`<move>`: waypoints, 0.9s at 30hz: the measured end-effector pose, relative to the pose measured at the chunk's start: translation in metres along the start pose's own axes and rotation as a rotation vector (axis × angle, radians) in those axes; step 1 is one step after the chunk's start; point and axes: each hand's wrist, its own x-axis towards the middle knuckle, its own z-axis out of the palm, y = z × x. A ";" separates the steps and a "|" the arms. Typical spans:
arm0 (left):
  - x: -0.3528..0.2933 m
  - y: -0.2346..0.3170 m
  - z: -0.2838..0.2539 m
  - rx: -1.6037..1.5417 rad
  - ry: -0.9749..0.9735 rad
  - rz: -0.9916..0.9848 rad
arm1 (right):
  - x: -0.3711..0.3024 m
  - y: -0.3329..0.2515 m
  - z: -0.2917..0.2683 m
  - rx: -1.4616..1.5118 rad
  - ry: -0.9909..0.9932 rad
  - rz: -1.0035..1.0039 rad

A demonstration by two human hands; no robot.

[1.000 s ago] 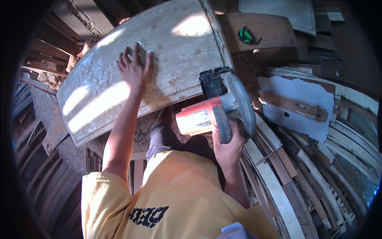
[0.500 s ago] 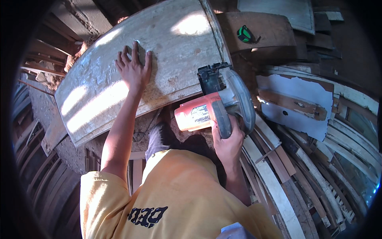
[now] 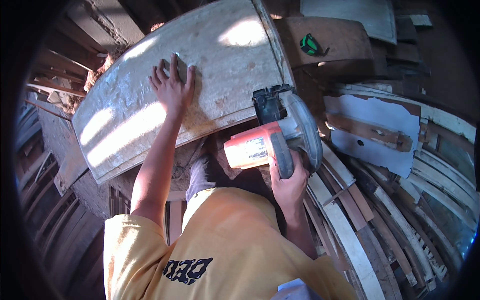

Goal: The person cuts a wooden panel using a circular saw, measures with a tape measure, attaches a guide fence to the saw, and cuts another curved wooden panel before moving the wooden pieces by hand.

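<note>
A large pale wooden panel (image 3: pixel 215 85) lies before me, patched with sunlight and marked by a dark line near its right edge. On its upper face my left hand (image 3: pixel 173 89) rests flat with fingers spread. My right hand (image 3: pixel 291 180) is wrapped round the rear handle of a red and grey circular saw (image 3: pixel 255 145). The saw's black base plate (image 3: pixel 272 102) sits at the panel's near right corner, along the dark line. Its blade is hidden by the guard, so I cannot tell whether it touches the wood.
A green and black tape measure (image 3: pixel 308 45) lies on a brown board (image 3: pixel 345 37) at the far right. Below it is a torn white sheet (image 3: pixel 372 117) on wood. Many wooden strips (image 3: pixel 345 235) are stacked on the right. Rough timber beams (image 3: pixel 107 25) stand at the far left.
The saw in my right hand has shifted slightly toward me, its base drawing back at the panel's near edge. My left hand stays flat on the panel.
</note>
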 end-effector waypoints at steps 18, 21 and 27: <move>0.001 0.072 0.048 -0.152 0.214 0.600 | -0.151 0.115 -0.060 -0.026 0.613 0.675; -0.095 0.201 0.029 -0.679 -0.053 0.990 | -0.214 0.157 -0.072 0.041 0.675 0.970; -0.404 0.431 0.108 -0.648 -1.491 0.988 | -0.346 0.204 -0.071 0.101 0.975 1.266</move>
